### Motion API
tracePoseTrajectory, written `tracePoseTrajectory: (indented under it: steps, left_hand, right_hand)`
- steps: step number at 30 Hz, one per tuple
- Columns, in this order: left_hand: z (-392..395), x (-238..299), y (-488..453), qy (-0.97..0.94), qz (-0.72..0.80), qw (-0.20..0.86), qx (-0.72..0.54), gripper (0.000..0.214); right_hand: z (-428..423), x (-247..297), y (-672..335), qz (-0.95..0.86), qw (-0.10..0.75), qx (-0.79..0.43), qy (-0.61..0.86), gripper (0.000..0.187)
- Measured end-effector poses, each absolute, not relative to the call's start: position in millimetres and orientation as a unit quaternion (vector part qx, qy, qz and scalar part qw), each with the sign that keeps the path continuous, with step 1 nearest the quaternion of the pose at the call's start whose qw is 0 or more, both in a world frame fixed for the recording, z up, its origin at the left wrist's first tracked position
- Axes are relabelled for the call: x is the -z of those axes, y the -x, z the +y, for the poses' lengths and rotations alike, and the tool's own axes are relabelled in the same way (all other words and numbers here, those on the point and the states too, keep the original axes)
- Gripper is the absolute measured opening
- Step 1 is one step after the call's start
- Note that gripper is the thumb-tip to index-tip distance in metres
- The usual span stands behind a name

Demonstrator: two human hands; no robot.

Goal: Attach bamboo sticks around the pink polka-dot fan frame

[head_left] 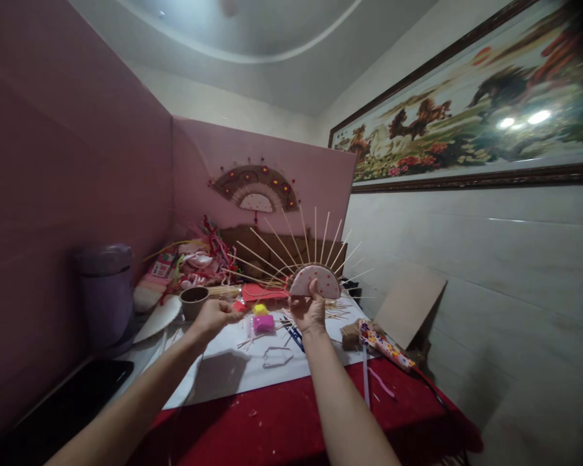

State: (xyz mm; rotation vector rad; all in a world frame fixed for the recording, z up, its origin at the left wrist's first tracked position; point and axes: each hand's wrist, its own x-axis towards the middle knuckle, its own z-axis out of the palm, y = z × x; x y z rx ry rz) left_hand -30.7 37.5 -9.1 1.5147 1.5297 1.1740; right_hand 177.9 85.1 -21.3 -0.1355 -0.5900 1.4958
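1. Gripping one half-round fan piece (315,283) above the table, the right hand (309,312) presses its thumb on the dotted front.
2. The left hand (219,317) has its fingertips drawn together beside a small red packet (240,307); whether anything thin sits between them I cannot tell.
3. Writing: one printed package (162,266) in the pile at the left bears a label, its letters too small to read.
4. Fans: two in view, the held one and one decorated fan (256,183) on the pink panel (320,171).
5. Sticks (315,236): more than ten, spreading from the held piece's curved edge.
6. Small packets by the left hand: three, the red one, one yellow packet (261,310) and one magenta packet (263,324).
7. Singles: one cup (194,299), one flower-patterned glue gun (386,345), one leaning board (411,304) and one framed picture of horses (442,123).
8. Cloths: white sheet (223,378) over red cloth (272,421).
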Motion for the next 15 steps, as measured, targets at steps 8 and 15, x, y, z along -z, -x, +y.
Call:
tracePoseTrajectory:
  steps: [8, 15]
  left_hand:
    - [46, 37, 4, -0.684, 0.555, 0.311, -0.356, 0.023]
    - [36, 21, 12, -0.631, 0.580, 0.317, -0.406, 0.028]
  right_hand:
    - [91, 25, -177, -0.234, 0.705, -0.665, 0.078, 0.028]
    - [92, 26, -181, -0.215, 0.721, -0.651, 0.101, 0.027]
